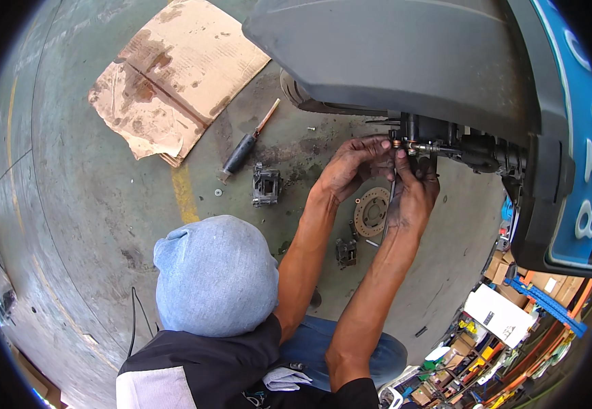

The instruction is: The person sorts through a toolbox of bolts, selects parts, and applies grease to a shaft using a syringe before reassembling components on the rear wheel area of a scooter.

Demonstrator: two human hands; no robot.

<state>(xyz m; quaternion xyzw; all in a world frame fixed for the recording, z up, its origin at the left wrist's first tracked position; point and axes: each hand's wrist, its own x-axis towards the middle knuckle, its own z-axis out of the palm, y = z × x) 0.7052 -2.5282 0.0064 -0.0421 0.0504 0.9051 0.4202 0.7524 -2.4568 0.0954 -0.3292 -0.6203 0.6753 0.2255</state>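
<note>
Neither my left hand nor my right hand shows. Below me a person in a black top and light blue cap (214,273) bends toward the underside of a dark vehicle body panel (391,48). That person's left hand (354,167) and right hand (415,194) meet at a fitting (412,146) on a black mechanical assembly (480,157), fingers curled around it; what exactly they grip is partly hidden. A thin metal rod (391,201) runs down by the right hand. A brake disc (362,218) and a black metal part (345,252) lie beneath the arms.
Stained cardboard (166,75), a black cylindrical tool (241,153), a washer (218,192) and a metal housing (266,184) lie on the painted floor. A blue lettered plate (568,102) edges the vehicle at right. Shelving with boxes and clutter (497,313) fills the lower right.
</note>
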